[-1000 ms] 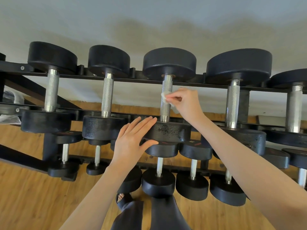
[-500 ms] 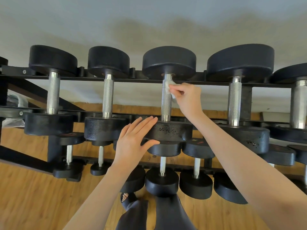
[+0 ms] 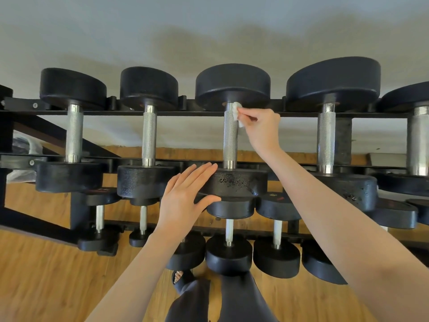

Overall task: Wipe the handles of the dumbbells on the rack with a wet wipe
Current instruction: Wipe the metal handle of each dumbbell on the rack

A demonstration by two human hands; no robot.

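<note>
Five dumbbells sit across the top tier of the black rack (image 3: 130,112), and both hands are on the middle dumbbell (image 3: 232,135) in the centre of the frame. The right hand (image 3: 263,129) pinches a small crumpled white wet wipe (image 3: 237,112) between thumb and fingertips, the other fingers curled in, and presses it against the upper end of that dumbbell's knurled silver handle (image 3: 230,138), just under the far weight head. The wipe touches the right side of the handle; the rest of the bar below it is bare. The left hand (image 3: 185,196) lies flat and relaxed, fingers straight and close together, resting on the left edge of the near weight head (image 3: 234,182), with the thumb spread underneath the rim. It grips nothing, only braces. The neighbouring dumbbell (image 3: 148,133) on the left and the larger dumbbell (image 3: 327,135) on the right stand apart from both hands. A lower tier of smaller dumbbells (image 3: 228,240) shows in the lower middle of the frame, above the wooden floor (image 3: 46,275), with the person's dark-clad legs (image 3: 222,298) at the bottom edge.
</note>
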